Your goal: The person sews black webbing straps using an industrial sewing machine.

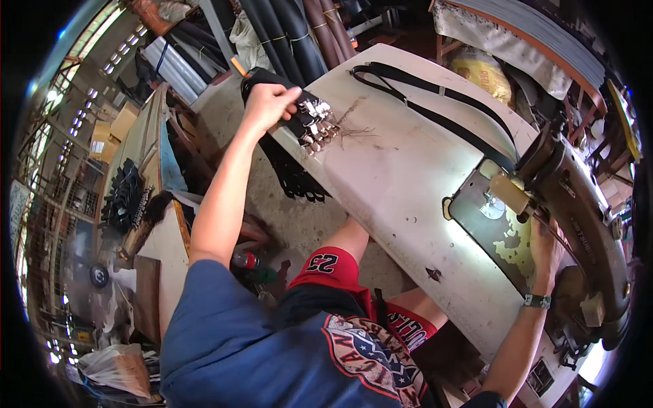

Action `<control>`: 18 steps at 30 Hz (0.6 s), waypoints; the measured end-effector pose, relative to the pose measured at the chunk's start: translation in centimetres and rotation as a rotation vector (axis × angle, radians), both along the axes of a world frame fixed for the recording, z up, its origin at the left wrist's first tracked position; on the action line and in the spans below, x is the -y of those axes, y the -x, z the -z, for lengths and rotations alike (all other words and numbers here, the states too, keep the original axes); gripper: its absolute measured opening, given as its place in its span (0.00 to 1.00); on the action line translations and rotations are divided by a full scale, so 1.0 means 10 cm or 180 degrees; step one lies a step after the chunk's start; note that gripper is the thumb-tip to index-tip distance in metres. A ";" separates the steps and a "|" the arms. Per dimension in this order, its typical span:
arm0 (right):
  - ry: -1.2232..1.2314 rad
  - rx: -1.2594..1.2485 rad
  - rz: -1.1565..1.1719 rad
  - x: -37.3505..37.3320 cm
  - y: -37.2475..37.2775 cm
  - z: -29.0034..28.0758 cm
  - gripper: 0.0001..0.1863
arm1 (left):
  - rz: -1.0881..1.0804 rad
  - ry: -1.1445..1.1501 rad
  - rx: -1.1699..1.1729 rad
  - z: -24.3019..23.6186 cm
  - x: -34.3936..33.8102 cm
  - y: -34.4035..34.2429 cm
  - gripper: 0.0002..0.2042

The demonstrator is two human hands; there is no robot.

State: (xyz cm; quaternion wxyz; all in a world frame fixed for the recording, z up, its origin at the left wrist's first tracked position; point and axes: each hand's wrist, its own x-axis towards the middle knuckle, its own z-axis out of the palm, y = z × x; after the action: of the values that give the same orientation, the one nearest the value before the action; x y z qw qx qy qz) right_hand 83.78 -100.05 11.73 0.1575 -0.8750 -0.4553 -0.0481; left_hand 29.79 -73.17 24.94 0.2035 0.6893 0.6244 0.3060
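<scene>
My left hand (pixel 271 105) is closed on a bundle of black straps (pixel 296 126) with silvery metal pieces (pixel 318 130) at the white table's left edge; more black pieces hang below it. An orange tip (pixel 239 66) pokes out at the bundle's far end. My right hand (pixel 544 248) is at the far side of a sewing machine (pixel 575 224), beside its lit metal plate (pixel 466 211); the machine's parts hide most of its fingers. A long looped black strap (pixel 435 92) lies along the back of the white table (pixel 374 204).
Rolls of material (pixel 286 30) stand behind the table. A second bench (pixel 156 272) on the left holds black pieces (pixel 121 194) and cardboard boxes (pixel 109 136). A bottle (pixel 245 259) is low beside my left arm. A yellow sack (pixel 479 75) sits at the back right.
</scene>
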 end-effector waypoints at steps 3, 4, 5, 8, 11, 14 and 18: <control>-0.0087 -0.0006 -0.0020 -0.03 -0.04 0.07 0.32 | -0.0401 -0.0302 -0.1482 0.17 -0.08 -0.01 0.21; -0.0215 0.0138 -0.0085 -0.04 -0.05 0.11 0.32 | -0.0398 -0.0322 -0.1492 0.18 -0.01 0.00 0.21; -0.0242 0.0148 -0.0142 -0.06 -0.05 0.12 0.32 | -0.0413 -0.0339 -0.1502 0.19 0.06 0.01 0.22; 0.0069 0.0217 -0.0112 -0.10 -0.01 0.04 0.32 | -0.0300 -0.0337 -0.1250 0.22 0.21 0.09 0.24; -0.0283 0.0449 -0.0297 0.06 -0.39 0.35 0.29 | -0.0493 -0.0530 -0.0998 0.09 0.24 0.17 0.26; 0.0205 0.0288 -0.0194 0.00 -0.36 0.19 0.32 | -0.1035 -0.1151 -0.0893 -0.02 0.18 0.81 0.28; 0.0336 0.0302 -0.0194 0.00 -0.27 0.08 0.31 | -0.2093 -0.1442 -0.0592 -0.16 -0.01 2.02 0.25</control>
State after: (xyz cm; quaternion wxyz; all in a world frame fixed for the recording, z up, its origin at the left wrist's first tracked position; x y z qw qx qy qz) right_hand 86.50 -100.08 10.90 0.0907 -0.8645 -0.4906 -0.0607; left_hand 9.56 -73.11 26.54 -0.1193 0.5050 0.7440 0.4209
